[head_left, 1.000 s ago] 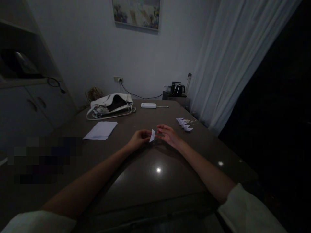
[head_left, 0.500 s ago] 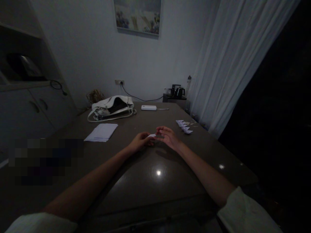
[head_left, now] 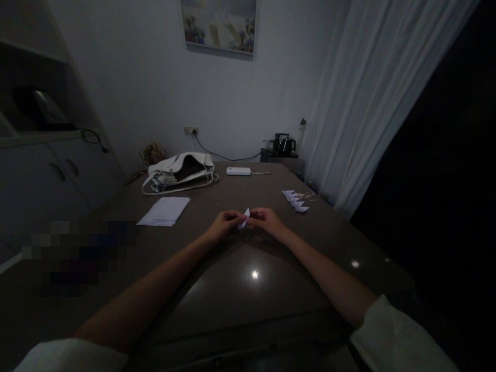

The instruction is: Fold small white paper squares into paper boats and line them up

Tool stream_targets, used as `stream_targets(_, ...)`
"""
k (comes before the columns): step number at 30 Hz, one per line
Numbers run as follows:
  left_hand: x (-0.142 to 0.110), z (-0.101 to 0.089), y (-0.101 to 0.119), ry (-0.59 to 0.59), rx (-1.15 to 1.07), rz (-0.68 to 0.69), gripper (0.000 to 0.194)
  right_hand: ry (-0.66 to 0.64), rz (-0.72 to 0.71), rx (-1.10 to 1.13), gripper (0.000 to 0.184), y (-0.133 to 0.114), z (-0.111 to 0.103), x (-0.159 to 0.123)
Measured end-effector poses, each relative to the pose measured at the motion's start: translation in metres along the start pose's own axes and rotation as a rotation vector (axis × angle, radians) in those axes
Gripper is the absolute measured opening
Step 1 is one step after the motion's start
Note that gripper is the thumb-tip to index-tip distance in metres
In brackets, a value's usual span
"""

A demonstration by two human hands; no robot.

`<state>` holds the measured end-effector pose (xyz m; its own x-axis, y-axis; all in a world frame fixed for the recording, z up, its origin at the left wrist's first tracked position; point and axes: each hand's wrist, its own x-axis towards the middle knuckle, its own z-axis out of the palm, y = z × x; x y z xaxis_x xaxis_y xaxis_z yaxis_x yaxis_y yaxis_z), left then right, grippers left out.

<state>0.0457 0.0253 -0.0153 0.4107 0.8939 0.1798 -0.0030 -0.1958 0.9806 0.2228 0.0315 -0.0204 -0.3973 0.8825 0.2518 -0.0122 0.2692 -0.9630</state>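
Note:
Between my two hands, over the middle of the table, is a small piece of folded white paper [head_left: 244,219], tilted with a pointed corner up. My left hand [head_left: 225,223] pinches its left side. Fingers of my right hand [head_left: 268,221] are closed on its right side. To the right lies a row of several folded paper boats [head_left: 296,202], with small light-coloured bits [head_left: 306,196] beside them. A stack of white paper sheets [head_left: 165,212] is on the left.
The dark shiny table [head_left: 217,305] has a white handbag [head_left: 180,173] at the back left and a white power bank [head_left: 238,171] with a short cord at the far side. A black kettle [head_left: 285,145] stands behind, near a white curtain [head_left: 341,103].
My right hand's fingers have come in from hovering apart and closed on the folded paper. The paper has turned from lying flat to standing tilted with its tip up.

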Motion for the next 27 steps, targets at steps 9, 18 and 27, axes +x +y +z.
stream_targets(9, 0.0009, -0.0014, -0.0028, -0.053, 0.050, -0.026, 0.039, 0.018, -0.015, -0.015, 0.032, -0.0074, 0.0025, -0.0020)
stream_targets(18, 0.0019, -0.0016, -0.0065, -0.072, 0.014, -0.015, 0.034, -0.015, -0.021, -0.070, 0.026, -0.0087, 0.0009, -0.0038)
stream_targets(27, 0.0033, -0.0034, -0.0096, -0.077, 0.076, -0.001, 0.039, -0.052, -0.050, -0.149, 0.022, -0.0063, -0.0023, -0.0037)
